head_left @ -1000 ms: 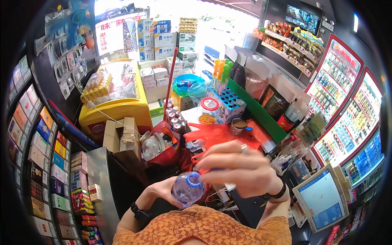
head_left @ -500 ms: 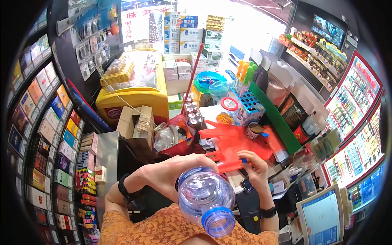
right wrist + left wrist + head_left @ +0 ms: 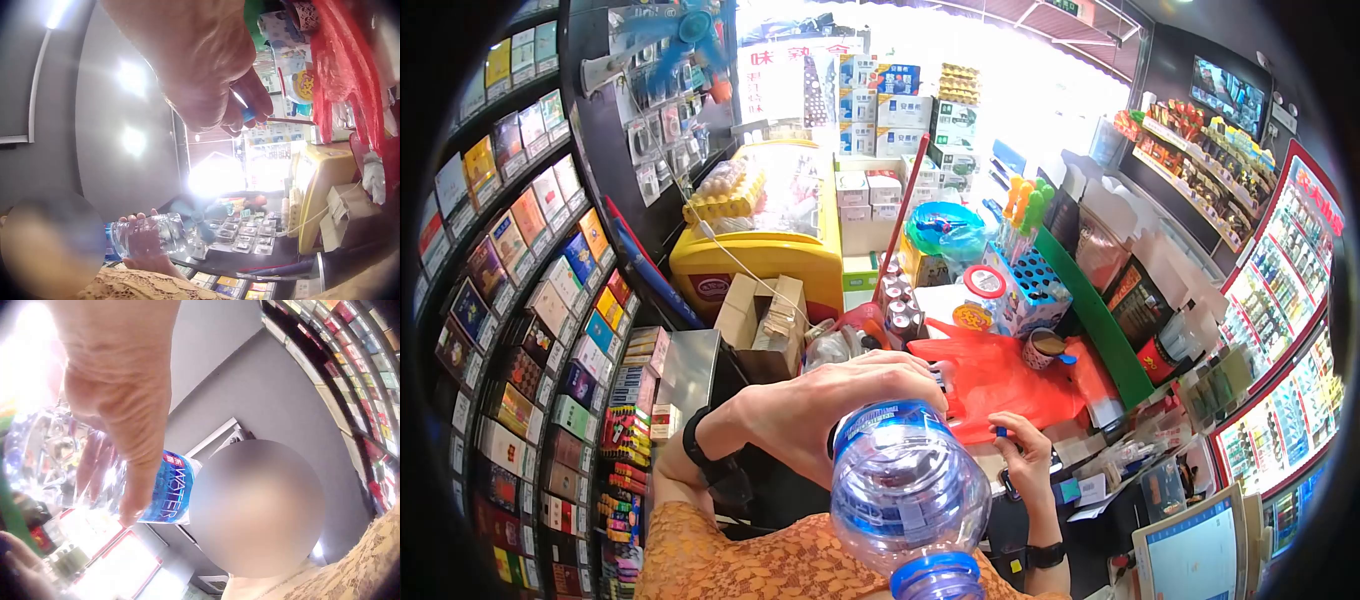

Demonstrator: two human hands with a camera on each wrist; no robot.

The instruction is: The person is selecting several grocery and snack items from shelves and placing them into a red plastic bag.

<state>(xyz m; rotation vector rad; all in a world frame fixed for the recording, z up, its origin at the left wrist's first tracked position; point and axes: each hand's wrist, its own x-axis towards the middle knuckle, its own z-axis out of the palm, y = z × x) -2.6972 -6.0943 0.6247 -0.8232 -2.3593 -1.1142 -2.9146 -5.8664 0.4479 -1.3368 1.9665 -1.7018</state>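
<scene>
The left hand [image 3: 845, 400] grips a clear plastic bottle [image 3: 915, 485] with a blue label; in the head view its open mouth tips down toward the person. In the left wrist view the left fingers and thumb wrap the bottle [image 3: 62, 462], its blue label [image 3: 170, 490] beside the blurred face. The right hand [image 3: 1025, 460] is raised apart from the bottle, pinching a small blue cap [image 3: 1001, 432]. In the right wrist view the blue cap [image 3: 249, 115] shows between the curled fingers of the right hand [image 3: 200, 69].
A red plastic bag [image 3: 970, 375] lies on the counter beyond the hands, with a patterned cup [image 3: 1043, 349] and a lidded jar [image 3: 982, 295]. A monitor [image 3: 1195, 560] stands at the right. Cardboard boxes [image 3: 765, 330] and a yellow freezer [image 3: 750, 260] are at the left.
The left hand has raised and tipped the bottle toward the person. The right hand has moved away from the bottle's mouth with the cap. The head view has shifted.
</scene>
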